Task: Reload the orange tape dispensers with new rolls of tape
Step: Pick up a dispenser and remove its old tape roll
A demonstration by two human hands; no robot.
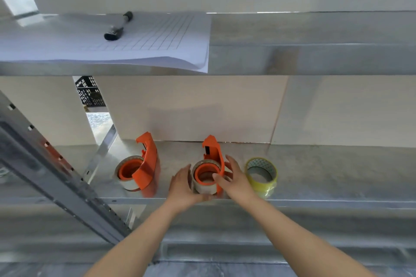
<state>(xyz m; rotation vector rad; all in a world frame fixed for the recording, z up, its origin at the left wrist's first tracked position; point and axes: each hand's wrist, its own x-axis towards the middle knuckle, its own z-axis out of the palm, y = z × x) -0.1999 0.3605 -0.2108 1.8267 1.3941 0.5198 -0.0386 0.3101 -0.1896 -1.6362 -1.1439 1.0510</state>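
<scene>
You have nothing legible here: the sheet of paper (pixel 139 38) on the upper shelf shows only a blank ruled grid, and the yellow tape roll (pixel 262 175) just right of your fingers bears a pattern, no readable words.

Dull grey sheet metal on the lower shelf (pixel 315 171), lightly mottled, with a soft sheen near its front lip. Same brushed, matt metal on the upper shelf (pixel 292 36). Perforated steel for the slanted upright (pixel 45 164), smooth and faintly reflective. Bright orange moulded plastic, smooth and semi-glossy, on the left dispenser (pixel 147 162) and the middle dispenser (pixel 212 153). Glossy clear film on the roll (pixel 203 181) in the middle dispenser, over a pale core. Translucent yellowish glossy film on the loose roll (pixel 262 174), patterned inner ring. Thin matt white paper (pixel 135 40) with printed grid. Black plastic on the marker (pixel 118 27) and latticed crate (pixel 90 91).
</scene>
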